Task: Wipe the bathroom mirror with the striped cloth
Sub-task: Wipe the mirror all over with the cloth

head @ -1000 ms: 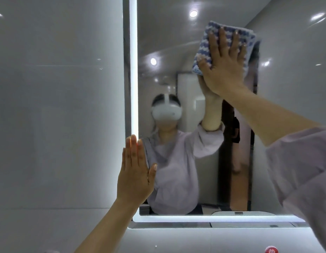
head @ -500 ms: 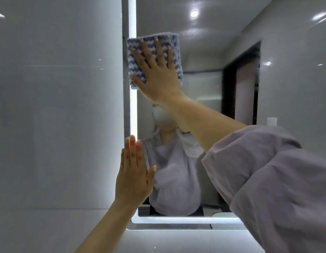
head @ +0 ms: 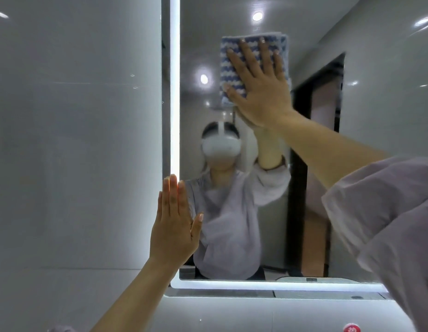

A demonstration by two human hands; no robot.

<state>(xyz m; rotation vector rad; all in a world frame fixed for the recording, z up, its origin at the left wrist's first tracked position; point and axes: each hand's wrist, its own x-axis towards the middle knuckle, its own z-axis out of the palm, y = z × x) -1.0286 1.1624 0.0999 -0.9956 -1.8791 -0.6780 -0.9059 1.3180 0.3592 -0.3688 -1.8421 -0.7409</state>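
The bathroom mirror [head: 311, 32] fills the upper middle and right of the head view, edged by a lit strip along its left side and bottom. My right hand [head: 261, 87] lies flat on the folded blue-and-white striped cloth [head: 234, 70], pressing it against the upper middle of the glass with fingers spread upward. My left hand [head: 174, 221] rests flat and empty against the mirror's lower left edge, over the lit strip, fingers together. My reflection shows below the cloth, and my right sleeve covers the mirror's lower right corner.
A glossy grey tiled wall [head: 76, 140] stands left of the mirror. Under the mirror runs a narrow ledge [head: 280, 294]. A small red round label [head: 351, 328] shows at the bottom right edge.
My right hand has swept the cloth from the upper right across to the mirror's left edge, then back right to the upper middle. My left hand has stayed in place.
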